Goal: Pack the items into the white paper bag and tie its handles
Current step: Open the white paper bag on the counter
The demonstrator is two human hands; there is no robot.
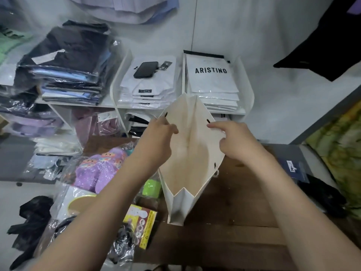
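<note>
The bag (187, 153) stands on the table (234, 212) near its left edge, mouth pulled wide and, as far as shows, empty. The left hand (156, 139) pinches the left rim by a handle hole; the right hand (234, 141) grips the right rim, forefinger stretched along it.

Risks, as I judge them: the paper could tear at the holes if the rims are pulled further apart, and the light bag could tip once one hand lets go.

The items lie crowded along the left edge: a purple pack (97, 169), a green thing (151, 187) touching the bag, a yellow box (140, 222). Some overhang and could slide off. The table right of the bag is bare, leaving room there.
</note>
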